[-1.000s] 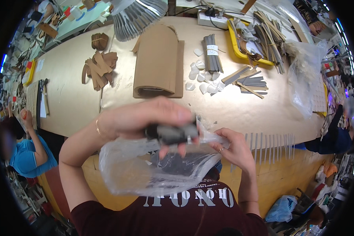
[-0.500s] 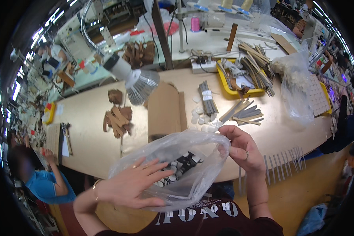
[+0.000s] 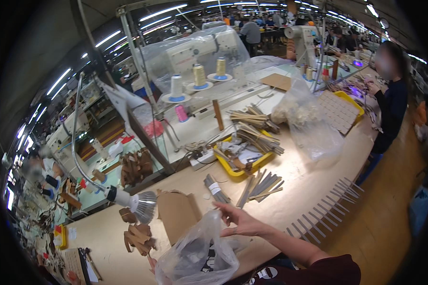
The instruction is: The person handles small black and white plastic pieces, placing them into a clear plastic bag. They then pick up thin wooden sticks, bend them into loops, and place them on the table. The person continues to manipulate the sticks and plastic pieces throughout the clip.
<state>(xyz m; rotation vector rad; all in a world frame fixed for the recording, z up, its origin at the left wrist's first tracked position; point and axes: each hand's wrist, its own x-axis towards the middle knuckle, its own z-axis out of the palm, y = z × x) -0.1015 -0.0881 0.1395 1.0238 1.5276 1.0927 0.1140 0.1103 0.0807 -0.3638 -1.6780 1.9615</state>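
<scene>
A clear plastic bag (image 3: 176, 266) bulges at the near edge of the table, with dark and white pieces (image 3: 208, 260) showing dimly through it. My right hand (image 3: 242, 221) grips the bag's upper right rim between curled fingers and thumb. Only a bit of my left hand (image 3: 151, 262) shows, at the bag's left side; the bag and the frame's edge hide its other fingers. Beyond the bag lies a brown cardboard piece (image 3: 178, 213). Brown leather-like strips (image 3: 139, 238) are heaped to its left.
A lamp (image 3: 140, 206) hangs low over the table. Behind my right hand lie a banded bundle (image 3: 216, 190), loose grey and tan strips (image 3: 261, 186) and a yellow tray (image 3: 238, 172). Grey strips (image 3: 318, 216) line the right edge. A co-worker (image 3: 392, 95) stands at far right.
The view has swung up and to the right, showing more of the room. My left hand, earlier spread over the bag's opening, is now mostly hidden at its left side. The right still grips the rim.
</scene>
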